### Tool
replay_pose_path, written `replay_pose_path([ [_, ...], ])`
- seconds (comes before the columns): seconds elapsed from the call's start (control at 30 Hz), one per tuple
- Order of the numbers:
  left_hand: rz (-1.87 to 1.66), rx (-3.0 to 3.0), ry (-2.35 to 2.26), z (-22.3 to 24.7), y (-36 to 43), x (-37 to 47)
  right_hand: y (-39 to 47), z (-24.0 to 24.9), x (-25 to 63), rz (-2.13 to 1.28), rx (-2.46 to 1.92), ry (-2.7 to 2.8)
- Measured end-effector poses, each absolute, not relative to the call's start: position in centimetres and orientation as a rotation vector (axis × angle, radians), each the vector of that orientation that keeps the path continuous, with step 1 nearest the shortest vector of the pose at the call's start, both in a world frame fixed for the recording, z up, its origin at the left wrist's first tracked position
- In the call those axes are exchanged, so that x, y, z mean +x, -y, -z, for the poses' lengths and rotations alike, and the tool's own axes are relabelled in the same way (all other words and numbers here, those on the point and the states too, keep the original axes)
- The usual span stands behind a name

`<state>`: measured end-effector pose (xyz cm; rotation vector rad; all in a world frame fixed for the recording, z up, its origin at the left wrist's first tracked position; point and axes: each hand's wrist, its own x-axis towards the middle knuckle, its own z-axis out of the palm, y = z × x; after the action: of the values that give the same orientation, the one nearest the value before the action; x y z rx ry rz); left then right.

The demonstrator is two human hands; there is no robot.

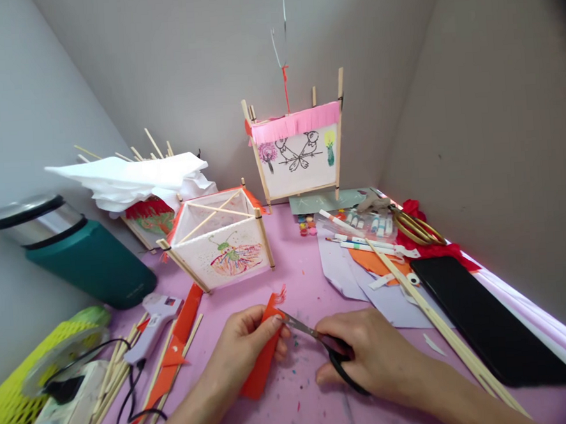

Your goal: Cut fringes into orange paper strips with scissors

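Between the thumb and fingers of my left hand point(250, 342) is a strip of orange-red paper point(261, 370), its far end cut into a thin curling fringe. My right hand point(368, 354) grips a pair of black-handled scissors point(337, 356). Their blade tips touch the paper strip beside my left thumb. Just beyond my hands a box-shaped paper lantern point(231, 257) with a wooden stick frame and a coloured insect drawing stands tilted on the table. Behind it, a second lantern point(299, 160) with a pink fringe and a bird drawing hangs from a red string.
A teal bottle point(94, 262), a glue gun point(155, 319) with its cord, and wooden sticks lie left. White paper point(137, 176) is piled behind. On the right are markers point(360, 223), gold-handled scissors point(418, 226), long sticks point(433, 318) and a black phone point(491, 321). Grey walls enclose the table point(314, 415).
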<state>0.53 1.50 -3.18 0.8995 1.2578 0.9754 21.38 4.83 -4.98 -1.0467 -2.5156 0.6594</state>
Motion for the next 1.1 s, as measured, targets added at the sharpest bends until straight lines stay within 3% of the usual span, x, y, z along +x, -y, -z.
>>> replay_pose_path([
  [1.1,-0.942,0.873,-1.172,3.32,-1.04,1.03,-4.06,5.21,20.70,-0.732,-0.964,2.446],
])
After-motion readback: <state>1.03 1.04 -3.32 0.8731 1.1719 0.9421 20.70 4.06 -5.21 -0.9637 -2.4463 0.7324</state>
